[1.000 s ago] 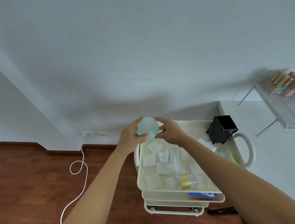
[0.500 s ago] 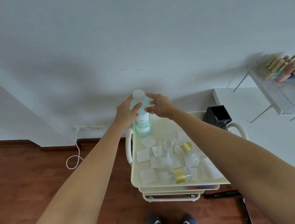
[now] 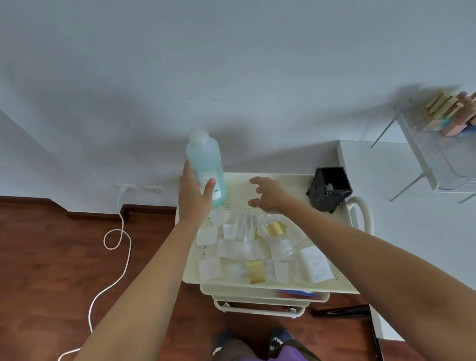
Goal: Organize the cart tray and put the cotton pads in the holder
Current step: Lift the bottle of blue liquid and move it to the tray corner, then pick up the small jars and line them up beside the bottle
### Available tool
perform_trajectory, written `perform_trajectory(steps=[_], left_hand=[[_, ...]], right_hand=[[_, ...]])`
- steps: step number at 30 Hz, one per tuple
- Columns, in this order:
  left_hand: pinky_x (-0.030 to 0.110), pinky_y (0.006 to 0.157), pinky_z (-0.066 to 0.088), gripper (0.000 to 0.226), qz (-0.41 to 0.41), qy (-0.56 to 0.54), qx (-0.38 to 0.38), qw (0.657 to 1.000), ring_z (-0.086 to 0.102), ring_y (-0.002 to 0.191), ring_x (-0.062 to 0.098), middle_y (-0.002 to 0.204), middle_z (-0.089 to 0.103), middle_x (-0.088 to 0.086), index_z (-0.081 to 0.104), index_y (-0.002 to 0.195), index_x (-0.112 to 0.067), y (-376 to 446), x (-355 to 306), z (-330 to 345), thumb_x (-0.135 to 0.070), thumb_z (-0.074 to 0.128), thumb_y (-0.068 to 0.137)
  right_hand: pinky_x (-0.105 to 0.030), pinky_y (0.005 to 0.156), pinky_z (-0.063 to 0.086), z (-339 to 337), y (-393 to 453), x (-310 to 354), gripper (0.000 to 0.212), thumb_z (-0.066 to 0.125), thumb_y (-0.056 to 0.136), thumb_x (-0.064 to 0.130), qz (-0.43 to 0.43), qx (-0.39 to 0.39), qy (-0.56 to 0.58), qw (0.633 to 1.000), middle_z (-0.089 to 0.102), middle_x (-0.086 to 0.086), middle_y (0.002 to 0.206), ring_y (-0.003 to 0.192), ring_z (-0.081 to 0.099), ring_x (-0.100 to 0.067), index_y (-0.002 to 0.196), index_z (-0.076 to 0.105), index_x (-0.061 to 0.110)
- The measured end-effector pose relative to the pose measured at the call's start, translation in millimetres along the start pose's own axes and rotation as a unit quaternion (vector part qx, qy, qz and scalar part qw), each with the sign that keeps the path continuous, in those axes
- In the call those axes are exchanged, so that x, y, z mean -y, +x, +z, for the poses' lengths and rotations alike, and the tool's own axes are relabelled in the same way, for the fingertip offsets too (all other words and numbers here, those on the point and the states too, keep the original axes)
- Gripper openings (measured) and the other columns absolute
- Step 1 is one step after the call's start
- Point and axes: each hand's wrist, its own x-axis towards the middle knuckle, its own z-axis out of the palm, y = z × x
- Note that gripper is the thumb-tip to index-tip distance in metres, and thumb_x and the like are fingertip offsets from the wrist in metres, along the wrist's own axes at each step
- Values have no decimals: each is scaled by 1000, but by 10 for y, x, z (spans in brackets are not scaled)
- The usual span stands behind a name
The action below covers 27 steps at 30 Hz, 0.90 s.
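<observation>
The cream cart tray (image 3: 294,190) holds several white cotton pads (image 3: 210,268) scattered among small clear bottles with gold caps (image 3: 276,230), which lie on their sides. A tall pale green bottle (image 3: 205,160) stands upright in the tray's far left corner. My left hand (image 3: 194,196) is against its left side, thumb on the label. My right hand (image 3: 266,196) hovers over the middle of the tray, fingers spread, holding nothing. The black holder (image 3: 330,188) stands at the far right corner.
Lower cart tiers (image 3: 269,300) show under the tray, and a handle (image 3: 363,216) sticks out on its right. A white table (image 3: 419,223) stands to the right, with a clear rack of wooden blocks (image 3: 453,112). A white cable (image 3: 116,241) lies on the wood floor.
The green bottle has come down from between both hands and now stands in the far left corner. My right hand has let go and moved right; my left hand has slid down its side.
</observation>
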Motion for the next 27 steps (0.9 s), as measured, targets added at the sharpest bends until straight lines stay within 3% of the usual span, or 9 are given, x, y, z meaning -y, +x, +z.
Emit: perform_trajectory(steps=[5, 10, 15, 19, 24, 27], left_hand=[[41, 110, 37, 72, -95, 45, 124, 987, 42, 134, 26, 148, 39, 9, 25, 149, -17, -683, 297, 488, -33, 62, 89], [40, 100, 43, 76, -153, 158, 217, 951, 48, 126, 28, 137, 47, 11, 32, 142, -15, -1087, 450, 787, -43, 67, 81], [38, 83, 48, 66, -184, 204, 207, 939, 57, 113, 30, 122, 59, 9, 39, 130, -12, -1146, 367, 911, -42, 68, 79], [34, 75, 46, 58, -179, 215, 196, 940, 60, 107, 30, 116, 62, 9, 43, 125, -10, -1136, 352, 894, -38, 67, 81], [35, 82, 49, 54, -133, 169, 159, 964, 61, 108, 29, 116, 62, 11, 46, 128, -7, -1111, 361, 766, -34, 64, 85], [31, 87, 46, 50, -106, 137, 128, 977, 58, 112, 28, 121, 61, 12, 47, 128, -6, -1006, 301, 676, -31, 63, 87]], right_hand=[[-39, 96, 45, 389, -327, -717, 67, 66, 87, 23, 66, 34, -66, 995, 57, -19, 126, 117, 53, -35, 142, 33, 6], [-41, 93, 45, 709, -531, -1012, 57, 68, 86, 32, 88, -9, -89, 992, 54, -10, 129, 117, 52, -32, 132, 40, 14], [-41, 90, 43, 849, -554, -1052, 68, 64, 84, 50, 118, -31, -144, 982, 55, -10, 126, 117, 48, -32, 135, 35, 17], [-36, 78, 47, 869, -544, -1004, 55, 66, 83, 43, 135, -61, -142, 979, 61, -12, 113, 105, 56, -29, 122, 45, 10], [-33, 57, 42, 736, -541, -863, 34, 65, 84, 24, 150, -93, -90, 980, 62, -11, 94, 81, 58, -27, 108, 48, 6], [-34, 59, 40, 599, -504, -759, 27, 60, 88, 21, 130, -106, -59, 984, 55, -14, 100, 76, 49, -26, 103, 47, 4]])
